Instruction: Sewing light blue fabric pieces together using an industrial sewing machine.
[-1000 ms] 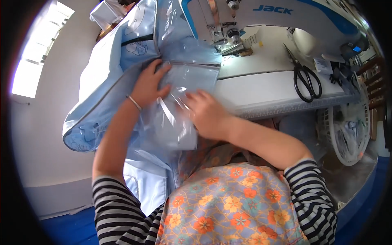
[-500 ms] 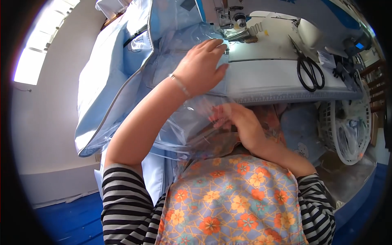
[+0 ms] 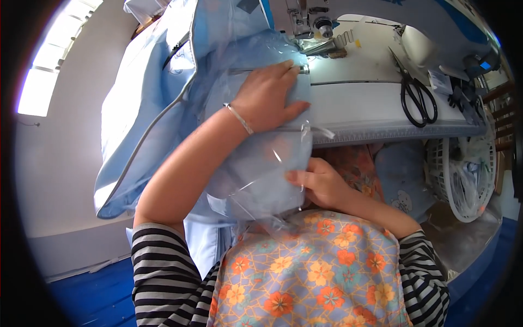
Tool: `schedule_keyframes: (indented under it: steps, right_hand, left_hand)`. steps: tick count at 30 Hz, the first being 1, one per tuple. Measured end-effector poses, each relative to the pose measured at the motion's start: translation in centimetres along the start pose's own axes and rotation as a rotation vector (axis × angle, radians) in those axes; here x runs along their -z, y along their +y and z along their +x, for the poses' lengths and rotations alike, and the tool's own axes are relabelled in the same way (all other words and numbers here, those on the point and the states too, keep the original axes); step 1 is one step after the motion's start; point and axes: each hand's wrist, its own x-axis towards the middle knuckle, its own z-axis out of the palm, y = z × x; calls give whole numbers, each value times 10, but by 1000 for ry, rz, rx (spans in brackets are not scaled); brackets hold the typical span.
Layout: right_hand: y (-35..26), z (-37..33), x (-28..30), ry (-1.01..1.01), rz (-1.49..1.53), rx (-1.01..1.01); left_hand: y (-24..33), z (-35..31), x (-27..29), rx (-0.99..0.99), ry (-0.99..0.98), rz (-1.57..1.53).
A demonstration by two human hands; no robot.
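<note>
Whitish sewing table (image 3: pixel 354 103) offers free room between the sheet and the black-handled metal scissors (image 3: pixel 407 79). Pale-blue, clear-plastic-covered sheet (image 3: pixel 261 182) overhangs its front edge. Left hand (image 3: pixel 267 95) presses it flat, thumb spread; right hand (image 3: pixel 322 183) pinches its hanging border. Apparently aligning; the next move calls for even tension, clear of that edge.

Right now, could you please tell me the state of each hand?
Left hand: open, palm down on the clear plastic.
Right hand: closed, pinching the clear plastic at its edge, thumb on top.
</note>
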Motion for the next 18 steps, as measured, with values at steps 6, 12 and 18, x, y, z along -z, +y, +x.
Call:
schedule_keyframes:
  steps: [6,12,18]
  right_hand:
    - [-7,-18,-2,202,-18,-189]
    - [-2,-8,4,161,-16,-87]
    - [-28,-60,46,322,-437,-130]
  left_hand:
    - [6,-6,-18,-59,85,118]
    - [-5,3,-22,-91,95,4]
    - [-7,11,-18,-140,115,50]
